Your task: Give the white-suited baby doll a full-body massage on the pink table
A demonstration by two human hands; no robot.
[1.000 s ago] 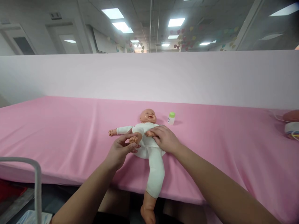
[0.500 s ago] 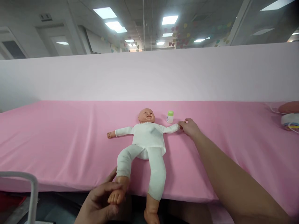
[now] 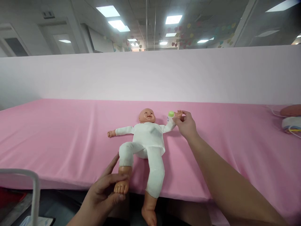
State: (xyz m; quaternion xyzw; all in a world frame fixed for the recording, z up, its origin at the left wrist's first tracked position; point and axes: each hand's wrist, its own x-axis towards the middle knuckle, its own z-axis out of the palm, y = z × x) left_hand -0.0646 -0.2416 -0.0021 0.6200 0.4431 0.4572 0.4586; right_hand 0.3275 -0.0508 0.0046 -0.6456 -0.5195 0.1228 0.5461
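The doll (image 3: 148, 135) lies on its back on the pink bench (image 3: 70, 135). My left hand (image 3: 100, 193) holds its foot (image 3: 121, 187); my right hand (image 3: 187, 126) pinches the end of its arm (image 3: 168, 127). It looks light and floppy. Smooth feet might slip, so ankles seem best to grab.

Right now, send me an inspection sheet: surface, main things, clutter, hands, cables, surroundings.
Surface: pink sheet, creased.
Main things: doll in white clothes, on its back, face up; one foot hangs past the front edge.
Clutter: small bottle with a green cap, partly hidden behind the doll's sleeve; cut-off bundle at the right edge, contents unclear.
Hands: left hand holds the doll's other foot; right hand holds the doll's hand.
Cables: no power cable seen.
Surroundings: pale wall behind, ceiling lights above, curved rail lower left.
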